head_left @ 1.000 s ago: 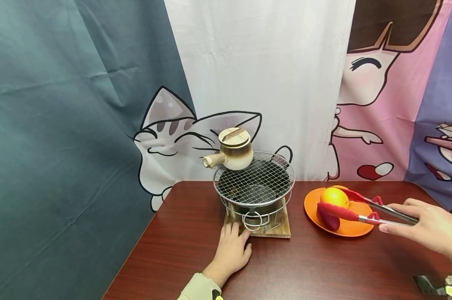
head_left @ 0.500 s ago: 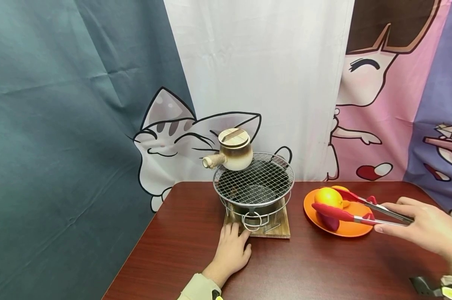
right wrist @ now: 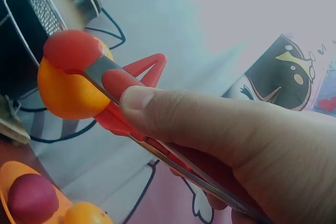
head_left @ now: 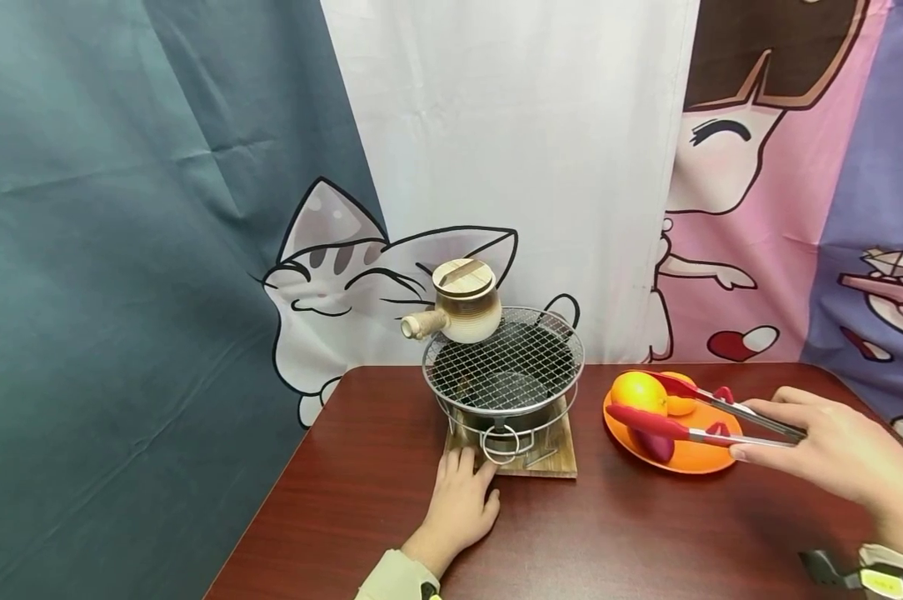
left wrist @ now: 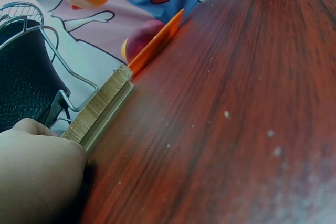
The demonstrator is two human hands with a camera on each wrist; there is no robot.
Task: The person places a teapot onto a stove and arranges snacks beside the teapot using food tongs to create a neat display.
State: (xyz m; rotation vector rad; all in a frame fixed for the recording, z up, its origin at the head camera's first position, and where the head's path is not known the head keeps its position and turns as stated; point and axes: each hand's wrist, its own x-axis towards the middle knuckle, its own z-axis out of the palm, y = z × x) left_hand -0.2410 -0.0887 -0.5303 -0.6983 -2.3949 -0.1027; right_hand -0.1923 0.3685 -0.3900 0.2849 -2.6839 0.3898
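My right hand (head_left: 834,446) grips steel tongs (head_left: 751,425) with red tips. Between the tips sits an orange (right wrist: 71,87), raised above the orange plate (head_left: 702,457). On that plate lie a second orange fruit (head_left: 680,404) and a dark purple-red fruit (head_left: 656,446), partly hidden by the tongs in the head view. My left hand (head_left: 459,504) rests with its fingers at the front left corner of a wooden board (head_left: 564,458). A round tabletop grill (head_left: 515,358) with a wire mesh stands on the board.
On the back left of the mesh stands a small clay pot (head_left: 470,317) with a wooden lid and a side handle pointing left. The reddish-brown table (head_left: 609,533) ends at a printed curtain (head_left: 571,167) behind. A dark strap (head_left: 826,571) hangs by the right wrist.
My right hand has moved the tongs and the orange leftward over the plate, uncovering more of the second orange fruit. My left hand stays at the board; the view shifts slightly.
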